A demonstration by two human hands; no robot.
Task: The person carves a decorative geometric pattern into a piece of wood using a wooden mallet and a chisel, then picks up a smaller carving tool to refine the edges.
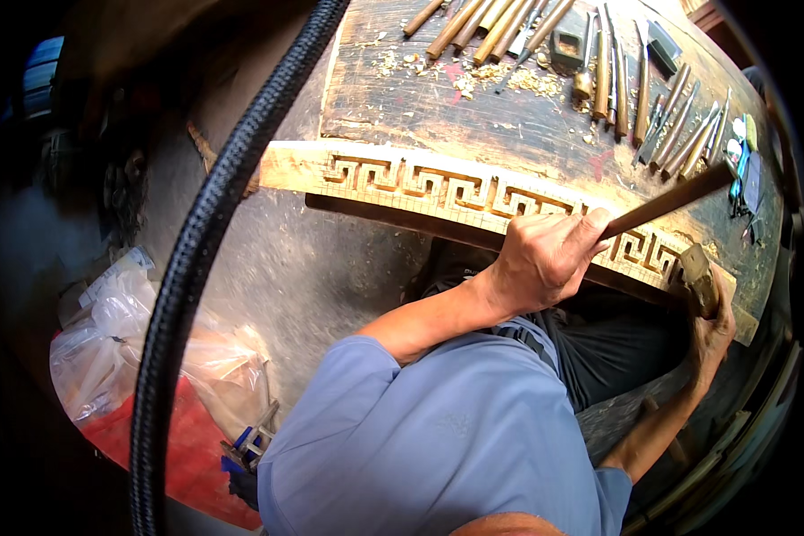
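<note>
A long pale wooden board (299, 168) lies along the bench's near edge, with a grid drawn on it and a fretwork of square, meander-like openings cut along it. My left hand (545, 259) rests at the board, its fingers closed round a chisel (665, 204) whose long brown handle slants up to the right. The chisel's blade is hidden by the hand. Beyond the board's right part, my right hand (713, 332) grips a worn wooden mallet (701, 281), seen as a blocky piece of wood. Its handle is hidden.
Across the dark, scratched bench (384, 107) lie several wooden-handled carving tools (603, 76), with wood shavings (536, 82) among them. A black braided cable (210, 241) crosses the view at left. Plastic bags (116, 330) and a red sack (179, 447) lie on the floor.
</note>
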